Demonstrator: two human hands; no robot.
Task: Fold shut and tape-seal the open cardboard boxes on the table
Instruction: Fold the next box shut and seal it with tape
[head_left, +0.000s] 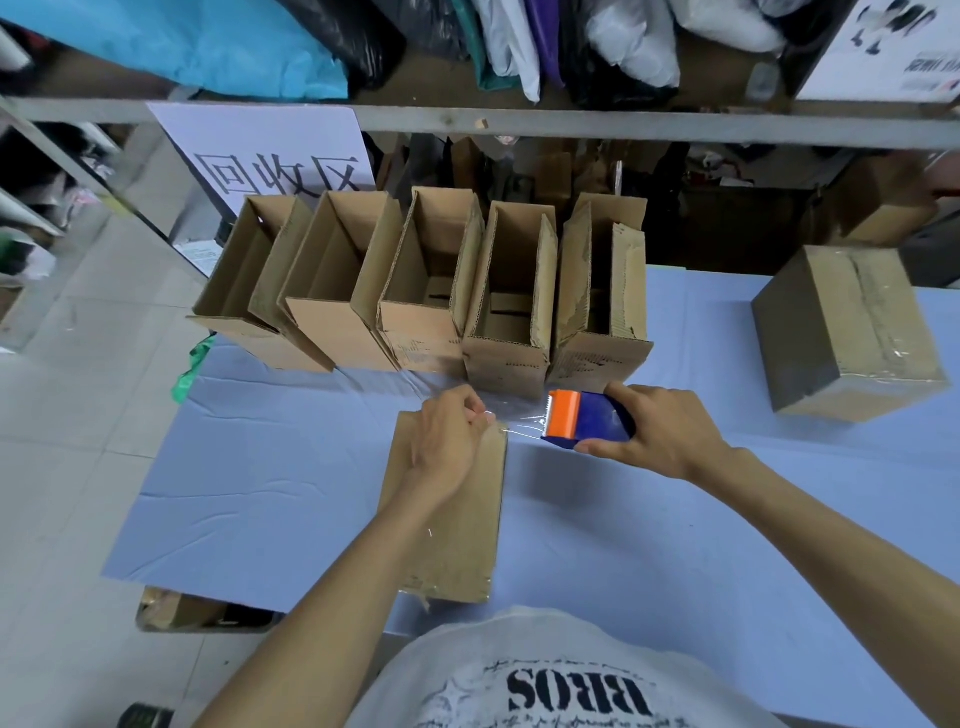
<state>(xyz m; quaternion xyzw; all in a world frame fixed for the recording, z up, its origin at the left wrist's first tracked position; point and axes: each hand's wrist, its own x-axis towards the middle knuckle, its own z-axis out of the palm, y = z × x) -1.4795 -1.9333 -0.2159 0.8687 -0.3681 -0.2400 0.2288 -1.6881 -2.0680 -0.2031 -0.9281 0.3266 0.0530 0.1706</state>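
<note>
1. Position: the closed brown cardboard box (457, 530) lies flat beneath the left hand (448, 441), with its far edge at the fingertips.
2. The left hand's fingers curl at that far edge and pinch the end of the clear tape (517, 423) against the cardboard.
3. The right hand (662, 439) grips the blue tape dispenser with an orange head (587, 422) just right of the box's far corner. The tape spans between the hands.
4. The box looks light and stiff and will likely slide on cloth, so press it from above. The thin, sticky tape will wrinkle unless kept taut.
5. Beyond both hands stand five open brown cardboard boxes (426, 291), flaps up. Well right of the right hand sits a taped brown cardboard box (847, 332), all on the pale blue cloth-covered worktop (675, 545).
</note>
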